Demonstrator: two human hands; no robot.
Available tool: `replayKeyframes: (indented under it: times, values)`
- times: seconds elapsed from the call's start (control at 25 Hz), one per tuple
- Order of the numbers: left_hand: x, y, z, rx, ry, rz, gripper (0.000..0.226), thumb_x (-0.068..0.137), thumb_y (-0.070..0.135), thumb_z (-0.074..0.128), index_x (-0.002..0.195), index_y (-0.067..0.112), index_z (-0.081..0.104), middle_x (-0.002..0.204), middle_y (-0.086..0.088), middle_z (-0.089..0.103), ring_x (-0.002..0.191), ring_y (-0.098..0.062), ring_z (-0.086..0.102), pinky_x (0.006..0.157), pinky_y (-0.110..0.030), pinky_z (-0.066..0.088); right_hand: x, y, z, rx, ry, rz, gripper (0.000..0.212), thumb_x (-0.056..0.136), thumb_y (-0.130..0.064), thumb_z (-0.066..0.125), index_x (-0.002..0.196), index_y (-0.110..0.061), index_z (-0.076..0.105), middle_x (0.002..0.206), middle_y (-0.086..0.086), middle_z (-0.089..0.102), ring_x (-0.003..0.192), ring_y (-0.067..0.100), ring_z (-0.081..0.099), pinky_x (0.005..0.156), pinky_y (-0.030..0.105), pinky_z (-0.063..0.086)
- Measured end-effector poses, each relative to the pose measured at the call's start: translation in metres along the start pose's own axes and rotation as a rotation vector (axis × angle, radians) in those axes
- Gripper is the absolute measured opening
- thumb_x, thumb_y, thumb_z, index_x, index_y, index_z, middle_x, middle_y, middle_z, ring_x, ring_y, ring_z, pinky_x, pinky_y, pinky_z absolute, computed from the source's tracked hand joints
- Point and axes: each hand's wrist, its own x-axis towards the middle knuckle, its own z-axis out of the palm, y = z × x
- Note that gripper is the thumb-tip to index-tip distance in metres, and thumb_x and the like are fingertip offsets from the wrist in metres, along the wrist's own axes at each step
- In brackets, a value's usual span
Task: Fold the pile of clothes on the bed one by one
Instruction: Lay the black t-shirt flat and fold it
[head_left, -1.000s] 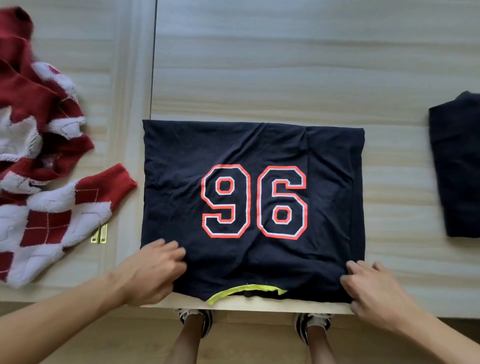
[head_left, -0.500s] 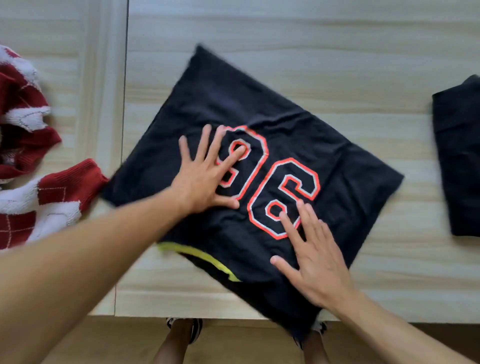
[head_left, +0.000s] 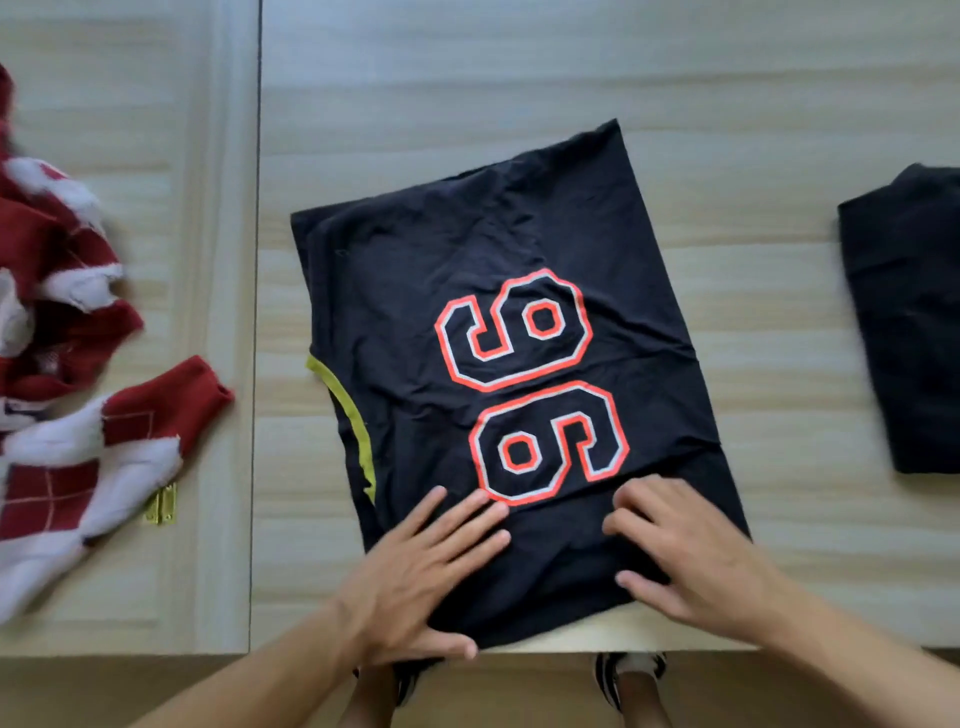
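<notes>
On counter (head_left: 519, 78): navy 96 shirt (head_left: 415, 291) lies skewed; left hand (head_left: 415, 577) and right hand (head_left: 691, 561) both flat, fingers spread, pressing its near edge.

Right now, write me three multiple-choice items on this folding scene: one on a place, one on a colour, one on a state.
1. Where does the red and white sweater lie, seen from the camera?
A. Left of the navy shirt
B. On top of it
C. Right of it

2. What colour is the shirt's neck trim?
A. Blue
B. Yellow-green
C. Pink

3. What are the left hand and right hand doing?
A. Lifting the shirt
B. Resting on its near end
C. Held off the table

Answers: 1 A, the sweater sits at the far left. 2 B, a yellow-green band edges the shirt. 3 B, both hands lie on the cloth.
</notes>
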Motion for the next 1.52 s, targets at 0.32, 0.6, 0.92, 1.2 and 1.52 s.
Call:
replayKeyframes:
  times: [0.32, 0.6, 0.92, 1.2, 1.52]
  values:
    - [-0.014, 0.003, 0.001, 0.093, -0.149, -0.054, 0.143, 0.048, 0.084, 0.068, 0.162, 0.013, 0.017, 0.171, -0.014, 0.001, 0.157, -0.034, -0.001, 0.122, -0.061, 0.009, -0.029, 0.071, 0.006, -0.440, -0.259, -0.187, 0.096, 0.056, -0.021, 0.088, 0.145, -0.019, 0.051, 0.143, 0.013, 0.051, 0.131, 0.034, 0.044, 0.096, 0.048, 0.053]
    - [-0.019, 0.013, 0.005, 0.163, 0.021, -0.014, 0.023, 0.082, 0.019, 0.058, 0.104, 0.019, 0.060, 0.156, -0.010, 0.046, 0.148, -0.034, 0.037, 0.114, -0.061, 0.037, 0.013, 0.057, -0.008, -0.245, -0.060, -0.146, 0.024, 0.076, -0.009, 0.038, 0.088, -0.024, 0.052, 0.086, -0.005, 0.057, 0.079, 0.022, 0.055, 0.054, 0.031, 0.045]
    - [0.015, -0.070, -0.129, -0.633, 0.204, -0.307, 0.008, 0.071, 0.010, 0.046, 0.071, 0.017, 0.048, 0.062, 0.001, 0.050, 0.063, -0.018, 0.051, 0.061, -0.038, 0.043, 0.066, 0.042, -0.118, 0.470, -0.127, 0.287, 0.031, 0.059, -0.010, 0.045, 0.077, -0.025, 0.066, 0.066, 0.005, 0.064, 0.062, 0.019, 0.057, 0.060, 0.040, 0.047]
    - [0.060, -0.199, -0.234, -0.477, 0.541, -0.674, 0.022, 0.079, 0.013, 0.047, 0.088, 0.027, 0.062, 0.089, -0.004, 0.067, 0.088, -0.021, 0.062, 0.078, -0.033, 0.047, 0.176, 0.081, -0.214, 0.430, 0.414, 0.478, 0.050, 0.082, -0.010, 0.062, 0.127, -0.030, 0.057, 0.104, 0.010, 0.067, 0.090, 0.025, 0.063, 0.077, 0.030, 0.051]
    - [0.118, -0.172, -0.129, 0.078, 0.290, -0.511, 0.079, 0.095, 0.066, 0.030, 0.161, 0.024, 0.017, 0.171, -0.006, 0.004, 0.158, -0.029, -0.003, 0.124, -0.060, 0.007, 0.234, 0.054, -0.095, -0.055, 0.288, 0.249, 0.074, 0.099, -0.051, 0.042, 0.162, -0.022, 0.015, 0.170, 0.009, 0.007, 0.157, 0.028, 0.007, 0.125, 0.048, 0.009]
